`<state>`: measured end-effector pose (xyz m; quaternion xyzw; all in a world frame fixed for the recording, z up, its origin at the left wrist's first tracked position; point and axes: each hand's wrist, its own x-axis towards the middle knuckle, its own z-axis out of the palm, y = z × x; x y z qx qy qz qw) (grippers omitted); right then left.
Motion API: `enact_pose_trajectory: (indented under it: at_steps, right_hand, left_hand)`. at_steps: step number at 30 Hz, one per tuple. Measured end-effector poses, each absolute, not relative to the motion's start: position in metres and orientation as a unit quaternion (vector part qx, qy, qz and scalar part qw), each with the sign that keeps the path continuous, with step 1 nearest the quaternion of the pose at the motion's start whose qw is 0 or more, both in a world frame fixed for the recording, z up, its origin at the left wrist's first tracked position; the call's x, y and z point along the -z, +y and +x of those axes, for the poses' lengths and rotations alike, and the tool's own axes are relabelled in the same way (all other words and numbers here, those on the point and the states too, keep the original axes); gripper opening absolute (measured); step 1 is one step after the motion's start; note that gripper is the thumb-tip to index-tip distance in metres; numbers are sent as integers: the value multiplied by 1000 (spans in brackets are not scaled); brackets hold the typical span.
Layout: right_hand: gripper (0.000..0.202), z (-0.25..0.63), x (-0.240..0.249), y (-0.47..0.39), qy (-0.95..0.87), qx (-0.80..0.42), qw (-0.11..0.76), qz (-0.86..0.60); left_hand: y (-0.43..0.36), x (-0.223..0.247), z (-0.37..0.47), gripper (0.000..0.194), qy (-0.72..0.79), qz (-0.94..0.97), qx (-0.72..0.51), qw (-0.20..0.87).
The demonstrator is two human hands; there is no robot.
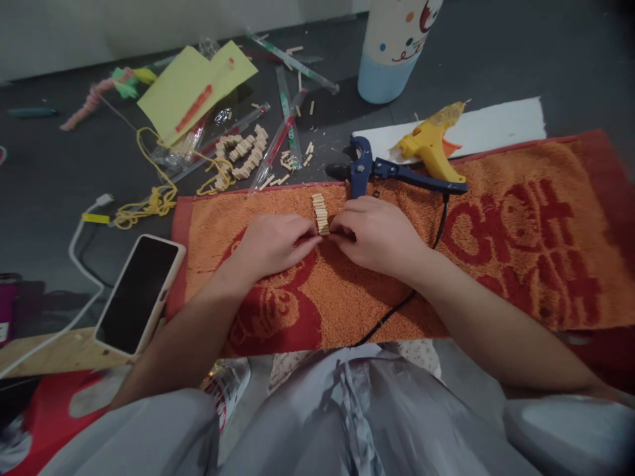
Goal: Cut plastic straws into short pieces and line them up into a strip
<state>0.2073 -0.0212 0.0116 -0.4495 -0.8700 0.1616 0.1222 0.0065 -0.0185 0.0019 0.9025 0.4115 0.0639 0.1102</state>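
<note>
Directly between both grips point(278, 244) point(381, 233), stick strip point(320, 213)

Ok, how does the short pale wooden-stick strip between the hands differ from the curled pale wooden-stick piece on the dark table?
The short pale wooden-stick strip is nearly straight; the curled pale wooden-stick piece bends round. The strip is smaller than the curled piece. The strip sits between the left hand and right hand; the curled piece lies apart from both. Both are rows of small sticks side by side.
</note>
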Motion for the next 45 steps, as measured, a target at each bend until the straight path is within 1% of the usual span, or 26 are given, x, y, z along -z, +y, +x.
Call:
enact_pose_trajectory:
  at_steps: [14, 25, 31, 34, 41, 45]
  right_hand:
    - [15, 208, -9, -21, -877, -144, 123, -441]
    - [10, 209, -10, -21, -875, -146, 130, -443]
    - [9, 210, -10, -21, -874, -151, 142, -439]
    - [9, 210, -11, -22, -876, -148, 142, -437]
    - [9, 208, -11, -22, -877, -145, 133, -438]
    - [9, 207, -11, -22, -879, -142, 131, -437]
  left_hand:
    - [-18, -1, 7, 29, 405, 906, -68, 102]
    - [-19, -2, 7, 31, 396, 909, -69, 107]
    - [-20, -4, 6, 34, 392, 911, -101, 72]
    - [-18, -5, 4, 33, 435, 892, -115, 46]
    - [-7, -15, -9, 28, 638, 758, -137, -3]
    - [2, -17, -18, 24, 695, 708, -123, -7]
